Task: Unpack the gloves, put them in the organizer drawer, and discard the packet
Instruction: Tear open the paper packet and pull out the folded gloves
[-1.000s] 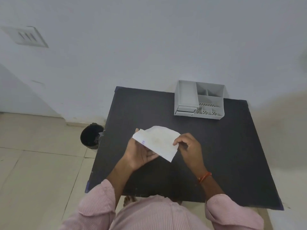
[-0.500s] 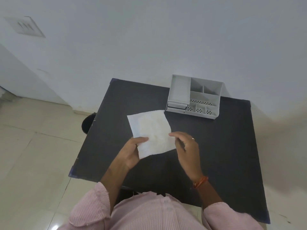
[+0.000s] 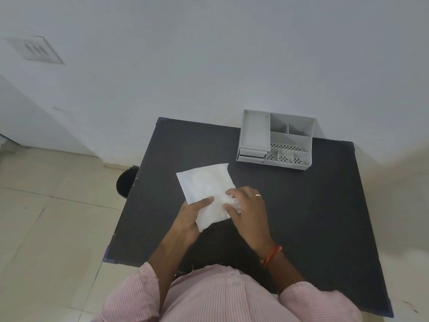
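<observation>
A flat white glove packet (image 3: 205,185) is held over the black table (image 3: 301,217), its far end pointing away from me. My left hand (image 3: 189,220) grips the packet's near left corner, thumb on top. My right hand (image 3: 247,209) pinches the near right edge, where the paper is crumpled between the fingers. The gloves themselves are hidden inside. A grey plastic organizer (image 3: 277,139) stands at the table's far edge against the wall, with a small drawer (image 3: 251,156) at its front left, closed.
A black waste bin (image 3: 126,183) stands on the tiled floor to the left of the table, partly hidden by the table edge. The white wall rises right behind the organizer. My pink striped sleeves fill the bottom of the view.
The packet has turned from a tilted hold to lying flat with its far end away from me. My right hand has closed on the near right edge and crumpled it.
</observation>
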